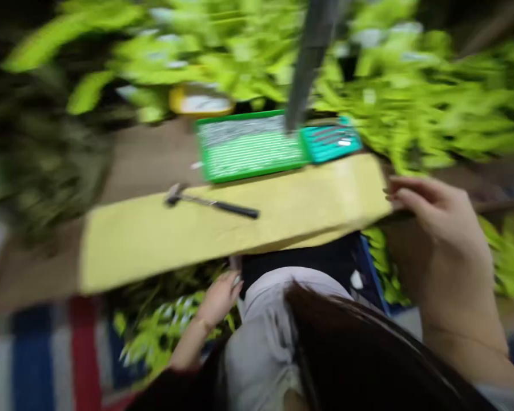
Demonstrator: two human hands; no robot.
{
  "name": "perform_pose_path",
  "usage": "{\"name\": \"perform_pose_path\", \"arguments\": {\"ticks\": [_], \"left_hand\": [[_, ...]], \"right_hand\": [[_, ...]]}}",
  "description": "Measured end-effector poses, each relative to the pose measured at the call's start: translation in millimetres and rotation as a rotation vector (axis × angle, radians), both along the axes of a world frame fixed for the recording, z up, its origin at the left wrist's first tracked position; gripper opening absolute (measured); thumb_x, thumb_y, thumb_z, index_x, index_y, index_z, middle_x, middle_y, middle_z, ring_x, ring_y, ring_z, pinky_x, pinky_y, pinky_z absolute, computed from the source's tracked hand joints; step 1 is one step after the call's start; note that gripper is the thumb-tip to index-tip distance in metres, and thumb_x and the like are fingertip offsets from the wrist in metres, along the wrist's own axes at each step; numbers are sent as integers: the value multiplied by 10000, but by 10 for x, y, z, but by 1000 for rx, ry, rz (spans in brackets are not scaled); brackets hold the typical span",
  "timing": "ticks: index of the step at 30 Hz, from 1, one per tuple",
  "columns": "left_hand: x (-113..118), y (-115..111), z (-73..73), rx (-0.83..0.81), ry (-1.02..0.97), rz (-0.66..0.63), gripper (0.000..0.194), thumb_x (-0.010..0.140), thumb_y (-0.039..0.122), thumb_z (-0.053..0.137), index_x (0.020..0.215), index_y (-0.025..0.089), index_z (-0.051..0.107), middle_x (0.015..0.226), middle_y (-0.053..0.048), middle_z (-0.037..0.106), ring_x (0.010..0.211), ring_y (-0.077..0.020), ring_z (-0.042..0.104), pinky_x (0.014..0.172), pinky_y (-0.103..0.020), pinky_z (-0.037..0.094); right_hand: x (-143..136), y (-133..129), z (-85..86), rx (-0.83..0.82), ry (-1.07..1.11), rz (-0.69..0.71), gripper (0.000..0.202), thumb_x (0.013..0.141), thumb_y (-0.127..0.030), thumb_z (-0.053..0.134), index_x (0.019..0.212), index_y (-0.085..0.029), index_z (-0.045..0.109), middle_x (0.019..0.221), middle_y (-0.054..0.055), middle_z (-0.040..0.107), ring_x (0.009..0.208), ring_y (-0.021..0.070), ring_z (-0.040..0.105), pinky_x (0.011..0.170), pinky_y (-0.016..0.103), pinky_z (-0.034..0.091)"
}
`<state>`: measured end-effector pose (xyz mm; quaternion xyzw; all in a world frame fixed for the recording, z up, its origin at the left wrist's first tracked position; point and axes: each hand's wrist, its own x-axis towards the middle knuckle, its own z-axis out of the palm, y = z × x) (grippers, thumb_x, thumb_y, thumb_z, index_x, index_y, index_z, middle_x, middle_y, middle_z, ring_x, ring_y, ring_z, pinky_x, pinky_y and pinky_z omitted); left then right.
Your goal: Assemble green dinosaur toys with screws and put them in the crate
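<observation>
Yellow mat [308, 197] bears a hammer [235, 209]. My right hand [452, 220] curls at the mat's edge, left hand [219, 298] lower; I can't tell whether either grips

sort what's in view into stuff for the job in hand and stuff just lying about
Probably for the job:
yellow sheet, right hand at its end
hammer, lying on the sheet
green tray, behind the sheet
teal tray, beside the green one

Probably just about:
leaves
striped cloth
yellow tub
</observation>
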<state>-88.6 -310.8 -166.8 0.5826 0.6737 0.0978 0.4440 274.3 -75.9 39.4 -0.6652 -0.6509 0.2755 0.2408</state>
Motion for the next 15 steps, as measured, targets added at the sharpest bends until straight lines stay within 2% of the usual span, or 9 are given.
{"name": "perform_pose_path", "arguments": {"ticks": [1,3,4,6,9,11,13,15], "left_hand": [[20,207,87,70,-25,-66,295,903,404,510,1081,214,650,1132,-141,692,1070,-305,655,946,-474,521],[134,612,253,199,-137,-59,323,885,462,521,1106,265,649,1103,-70,726,983,-265,700,879,-400,567],[233,788,334,224,-185,-85,316,876,474,529,1091,281,659,1062,-43,743,936,-252,714,844,-377,582],[472,1061,486,256,-251,-149,295,859,474,553,1055,293,678,1014,-15,758,886,-238,728,799,-350,599],[780,1315,671,299,-283,-263,280,857,453,556,1047,294,687,1021,-9,760,897,-232,731,795,-342,611],[893,1420,745,306,-275,-310,285,863,439,553,1067,288,683,1031,-10,758,910,-226,732,797,-337,616],[951,1486,756,279,-258,-347,305,868,423,559,1096,260,677,1047,-23,755,923,-223,731,803,-337,619],[998,1516,685,274,-219,-340,306,866,413,559,1077,232,687,1011,-32,760,896,-222,735,782,-333,625]], "right_hand": [[326,35,96,131,-15,-123,430,822,-400,617,1130,-110,696,995,142,750,857,127,697,822,283,505],[1020,58,216,323,-74,-429,624,850,-482,480,1265,-28,584,1060,184,724,840,112,693,752,264,482],[1352,39,223,308,-167,-547,709,865,-512,374,1334,4,501,1118,206,700,874,116,692,741,259,470],[1905,-42,103,90,-437,-674,764,880,-528,234,1350,27,468,1172,226,671,944,140,685,758,267,465],[2386,-182,-319,-232,-590,-665,637,876,-546,401,1043,3,677,1015,225,719,970,221,687,850,359,482],[2534,-274,-621,-386,-618,-654,565,830,-569,528,870,-34,707,927,235,725,949,280,688,871,442,488],[2620,-381,-851,-517,-646,-637,572,769,-607,608,861,-51,703,951,266,711,969,343,675,864,507,491],[2676,-502,-1003,-583,-674,-603,668,682,-649,679,992,-56,684,1118,310,658,1099,421,611,903,578,462]]}}
